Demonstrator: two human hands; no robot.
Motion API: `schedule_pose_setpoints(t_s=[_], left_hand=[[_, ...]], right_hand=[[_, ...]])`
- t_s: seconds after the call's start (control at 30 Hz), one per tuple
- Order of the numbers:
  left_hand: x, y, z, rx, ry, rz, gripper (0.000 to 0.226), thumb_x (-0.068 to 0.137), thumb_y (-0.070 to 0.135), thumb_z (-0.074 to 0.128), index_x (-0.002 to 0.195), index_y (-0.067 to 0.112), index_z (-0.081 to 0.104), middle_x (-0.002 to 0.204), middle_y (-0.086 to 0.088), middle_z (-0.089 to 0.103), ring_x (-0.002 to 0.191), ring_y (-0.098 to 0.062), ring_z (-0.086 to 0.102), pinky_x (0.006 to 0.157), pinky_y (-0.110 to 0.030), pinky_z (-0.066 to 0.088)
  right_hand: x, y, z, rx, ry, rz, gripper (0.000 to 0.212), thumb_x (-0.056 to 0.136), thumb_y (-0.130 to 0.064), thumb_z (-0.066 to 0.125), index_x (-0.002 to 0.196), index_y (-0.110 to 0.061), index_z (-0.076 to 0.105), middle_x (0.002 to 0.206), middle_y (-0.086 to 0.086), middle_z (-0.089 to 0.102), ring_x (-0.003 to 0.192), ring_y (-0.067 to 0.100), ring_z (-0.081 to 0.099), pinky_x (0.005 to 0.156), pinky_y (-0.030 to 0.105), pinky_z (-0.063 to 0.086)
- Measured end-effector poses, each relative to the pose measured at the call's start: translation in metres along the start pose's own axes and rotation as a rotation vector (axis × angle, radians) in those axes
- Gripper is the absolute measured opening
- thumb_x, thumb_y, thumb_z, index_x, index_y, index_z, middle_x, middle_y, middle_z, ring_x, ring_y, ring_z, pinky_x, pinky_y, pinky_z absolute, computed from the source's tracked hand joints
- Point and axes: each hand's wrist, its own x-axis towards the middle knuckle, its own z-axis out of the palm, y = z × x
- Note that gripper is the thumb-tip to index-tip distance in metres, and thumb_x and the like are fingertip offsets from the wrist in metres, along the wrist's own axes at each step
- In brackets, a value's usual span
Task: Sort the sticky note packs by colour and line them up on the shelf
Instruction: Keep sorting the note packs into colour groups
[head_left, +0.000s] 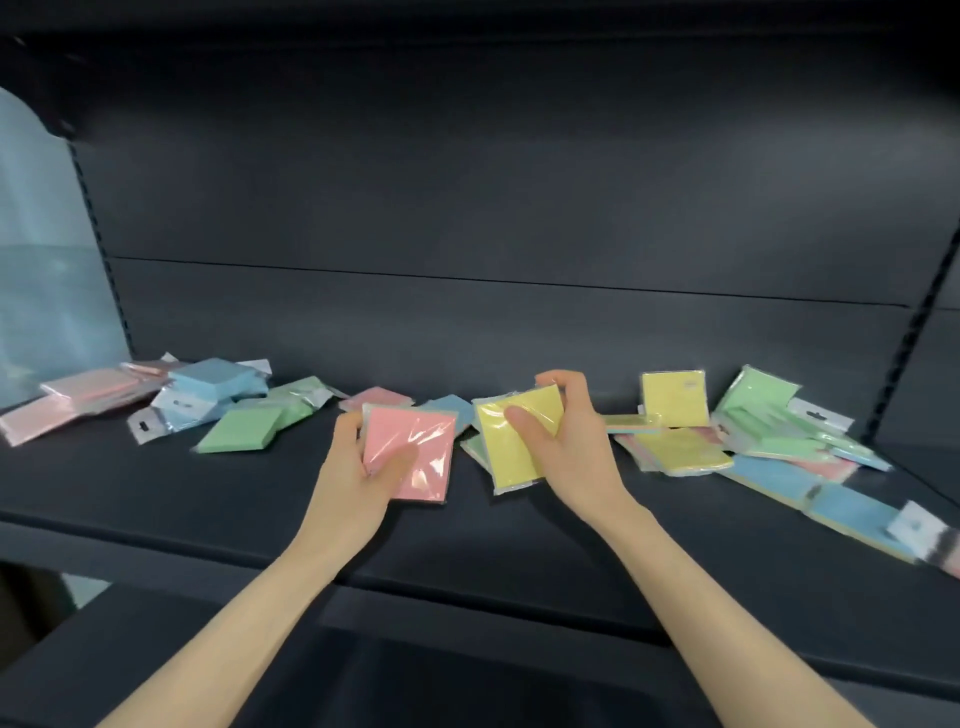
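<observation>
**Sorting under way: one pink and one yellow pack in hand**

At the nine-o'clock end of the dark shelf (208, 499) a loose heap of pink packs (78, 400) lay flat. Blue packs (213, 384) and green packs (239, 428) were tumbled just beside it on the three-o'clock side.

Near the middle, the left hand (358, 478) gripped a pink pack (410, 452). Its thumb curled over the lower face and its fingers wrapped the nine-o'clock edge. Just beside it, the right hand (561, 447) pinched a yellow pack (514, 447), with the thumb laid across the face and the fingers hooked over the one-o'clock corner. Whether either pack was lifted clear of the board could not be told.

Further toward three o'clock, an upright yellow pack (675, 397) stood against the back panel. A flat yellow pack (680, 452) lay at its six o'clock on a mixed pile. Beyond that lay more green packs (763, 400), and a run of blue packs (810, 488) trailed off toward four o'clock.

The step in hand looked like picking colours out of the central jumble, and no tidy row had been formed yet. The next move likely called for the hands to part, with pink going toward nine o'clock to join its heap and yellow toward three o'clock beside the other yellows. The glossy wrappers looked slippery, so firm grips and squared edges would matter.
</observation>
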Motion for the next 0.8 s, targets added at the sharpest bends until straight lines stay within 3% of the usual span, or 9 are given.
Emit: schedule_pose_setpoints(t_s=[0.1, 0.23, 0.37, 0.53, 0.63, 0.7, 0.8], left_hand=[[0.022, -0.013, -0.025, 0.046, -0.05, 0.012, 0.029, 0.089, 0.015, 0.062, 0.107, 0.031, 0.046, 0.101, 0.013, 0.062, 0.09, 0.0, 0.061, 0.066, -0.011, 0.044], [0.055, -0.02, -0.04, 0.127, -0.125, 0.014, 0.022, 0.09, 0.018, 0.059, 0.108, 0.02, 0.046, 0.098, 0.004, 0.062, 0.091, -0.014, 0.061, 0.075, -0.028, 0.047], [0.093, -0.024, -0.042, 0.19, -0.173, 0.026, 0.019, 0.093, 0.02, 0.053, 0.11, 0.017, 0.044, 0.098, 0.001, 0.062, 0.093, -0.017, 0.06, 0.085, -0.037, 0.047], [0.138, -0.034, -0.048, 0.33, -0.25, 0.05, 0.022, 0.095, 0.016, 0.049, 0.114, 0.019, 0.039, 0.096, 0.001, 0.061, 0.091, -0.017, 0.058, 0.072, -0.023, 0.043], [0.159, -0.049, -0.058, 0.486, -0.297, 0.023, 0.025, 0.095, 0.018, 0.048, 0.116, 0.018, 0.035, 0.098, -0.006, 0.062, 0.092, -0.023, 0.06, 0.079, -0.037, 0.048], [0.17, -0.056, -0.065, 0.603, -0.345, 0.013, 0.027, 0.095, 0.02, 0.048, 0.119, 0.018, 0.034, 0.105, -0.011, 0.06, 0.097, -0.026, 0.058, 0.086, -0.042, 0.046], [0.184, -0.06, -0.073, 0.735, -0.428, 0.028, 0.038, 0.096, 0.02, 0.049, 0.131, 0.013, 0.036, 0.124, -0.01, 0.048, 0.119, -0.025, 0.046, 0.094, -0.032, 0.038]], right_hand=[[0.009, -0.01, 0.031, -0.046, 0.007, 0.006, 0.037, 0.09, -0.032, 0.062, 0.118, -0.023, 0.039, 0.084, 0.001, 0.054, 0.075, 0.019, 0.051, 0.062, 0.025, 0.041], [0.027, -0.015, 0.051, -0.114, 0.027, 0.026, 0.041, 0.09, -0.033, 0.061, 0.122, -0.02, 0.04, 0.087, 0.003, 0.056, 0.077, 0.019, 0.053, 0.071, 0.037, 0.047], [0.057, -0.013, 0.059, -0.167, 0.029, 0.023, 0.04, 0.089, -0.031, 0.061, 0.121, -0.019, 0.041, 0.082, -0.001, 0.053, 0.075, 0.02, 0.049, 0.068, 0.034, 0.042], [0.091, -0.006, 0.075, -0.2, -0.042, 0.017, 0.037, 0.09, -0.029, 0.06, 0.12, -0.019, 0.04, 0.088, 0.011, 0.059, 0.083, 0.028, 0.055, 0.075, 0.04, 0.047], [0.106, 0.002, 0.088, -0.234, -0.079, 0.002, 0.037, 0.091, -0.029, 0.059, 0.12, -0.019, 0.039, 0.09, 0.011, 0.061, 0.087, 0.025, 0.055, 0.077, 0.04, 0.046], [0.116, 0.007, 0.097, -0.243, -0.09, 0.001, 0.037, 0.09, -0.03, 0.059, 0.12, -0.02, 0.039, 0.09, 0.012, 0.062, 0.087, 0.025, 0.056, 0.076, 0.039, 0.046], [0.13, 0.009, 0.111, -0.251, -0.122, 0.026, 0.04, 0.09, -0.032, 0.06, 0.122, -0.022, 0.038, 0.088, 0.009, 0.06, 0.081, 0.024, 0.054, 0.072, 0.037, 0.045]])
